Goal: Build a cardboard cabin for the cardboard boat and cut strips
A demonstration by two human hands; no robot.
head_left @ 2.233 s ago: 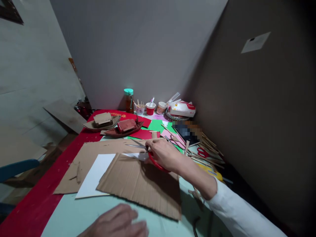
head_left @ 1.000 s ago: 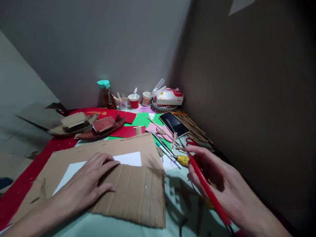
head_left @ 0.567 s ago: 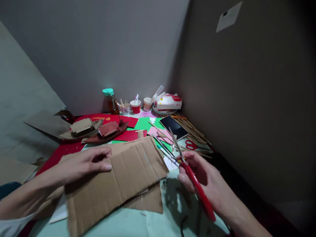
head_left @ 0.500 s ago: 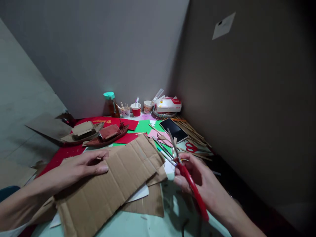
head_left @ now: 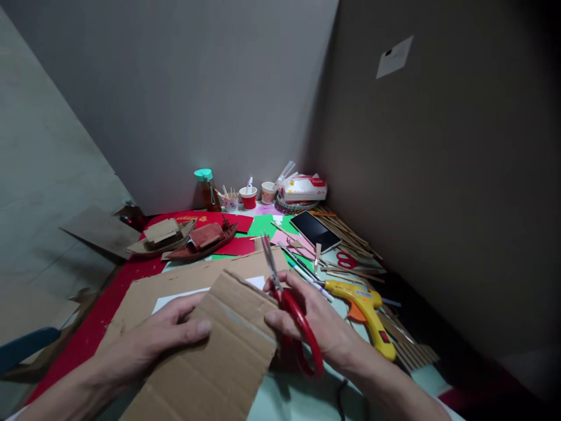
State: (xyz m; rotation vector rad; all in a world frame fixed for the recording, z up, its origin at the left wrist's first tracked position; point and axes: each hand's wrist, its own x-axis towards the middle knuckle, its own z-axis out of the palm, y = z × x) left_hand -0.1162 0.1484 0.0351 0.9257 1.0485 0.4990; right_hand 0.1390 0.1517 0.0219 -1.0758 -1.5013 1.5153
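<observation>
Our left hand (head_left: 162,339) pinches the cardboard piece (head_left: 214,356) by its edge — our right hand (head_left: 311,321) grips the red scissors (head_left: 293,316), blades slightly parted, beside it.

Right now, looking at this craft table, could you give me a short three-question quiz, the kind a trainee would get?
1. True or false: the right hand holds red-handled scissors.
2. What does the left hand grip?
A. the yellow glue gun
B. the corrugated cardboard sheet
C. the phone
3. Fill in: the scissor blades point ____ from the person.

Key: 1 true; 2 B; 3 away.
</observation>
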